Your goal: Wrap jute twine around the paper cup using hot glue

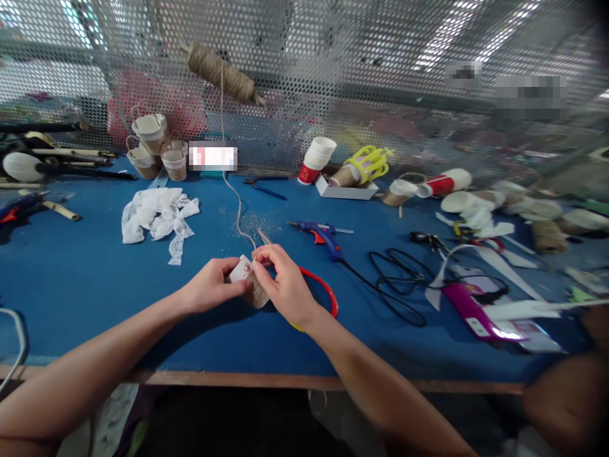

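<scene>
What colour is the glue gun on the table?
The glue gun is blue with a red trigger, seen in the head view.

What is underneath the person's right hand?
Scissors, apparently: a red handle loop shows to one side of the right hand, and pointed tips beyond its fingers. The middle is covered, so the pivot can't be seen.

Perforated metal wall (304, 51), bright light streaks (448, 33), blue tabletop (95, 279)
</scene>
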A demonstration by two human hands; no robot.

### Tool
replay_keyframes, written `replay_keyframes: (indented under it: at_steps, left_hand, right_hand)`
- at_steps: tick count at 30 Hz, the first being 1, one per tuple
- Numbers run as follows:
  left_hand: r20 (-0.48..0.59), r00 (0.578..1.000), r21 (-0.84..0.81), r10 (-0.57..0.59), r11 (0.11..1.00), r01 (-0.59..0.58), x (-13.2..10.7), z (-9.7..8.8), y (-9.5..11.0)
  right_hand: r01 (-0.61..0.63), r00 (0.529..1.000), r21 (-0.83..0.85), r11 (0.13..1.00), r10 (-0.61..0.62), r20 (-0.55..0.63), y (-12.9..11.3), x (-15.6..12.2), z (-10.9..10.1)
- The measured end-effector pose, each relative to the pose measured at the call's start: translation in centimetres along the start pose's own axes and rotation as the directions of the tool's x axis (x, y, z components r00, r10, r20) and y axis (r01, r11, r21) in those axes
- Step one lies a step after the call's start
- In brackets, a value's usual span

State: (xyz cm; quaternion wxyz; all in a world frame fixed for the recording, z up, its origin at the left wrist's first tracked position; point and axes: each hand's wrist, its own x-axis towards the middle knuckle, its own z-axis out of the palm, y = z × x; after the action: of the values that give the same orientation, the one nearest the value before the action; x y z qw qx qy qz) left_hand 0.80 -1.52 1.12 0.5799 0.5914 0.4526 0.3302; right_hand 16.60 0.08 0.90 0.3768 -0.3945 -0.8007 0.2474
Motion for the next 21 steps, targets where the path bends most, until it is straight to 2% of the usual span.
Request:
replay_keyframes:
  at_steps: [4, 9, 16, 19, 21]
  left_hand:
    - [0.021, 0.999, 0.003, 0.027, 1.0, -0.027, -0.1, 0.0, 0.0]
    - [0.027, 0.998, 0.011, 0.053, 0.998, -0.054, -0.3, 0.0, -0.1]
    - [0.015, 1.0, 0.012, 0.018, 1.0, -0.019, -0.3, -0.1, -0.2]
    - [0.007, 0.999, 0.007, 0.042, 0.999, -0.042, -0.3, -0.2, -0.2]
    - [0.012, 0.999, 0.009, 0.044, 0.999, -0.044, -0.2, -0.2, -0.3]
  right_hand:
    - [-0.158, 0.987, 0.184, 0.97, 0.15, 0.058, 0.1, 0.1, -0.1]
    - [-0.194, 0.98, 0.233, 0.953, 0.18, 0.083, 0.2, 0.0, 0.0]
    - [-0.161, 0.986, 0.143, 0.977, 0.151, 0.077, 0.4, 0.1, -0.3]
    - [-0.26, 0.965, -0.04, 0.965, 0.259, -0.029, 1.3, 1.4, -2.3]
    - [-0.384, 0.922, -0.234, 0.893, 0.359, -0.144, 2.6, 2.5, -4.4]
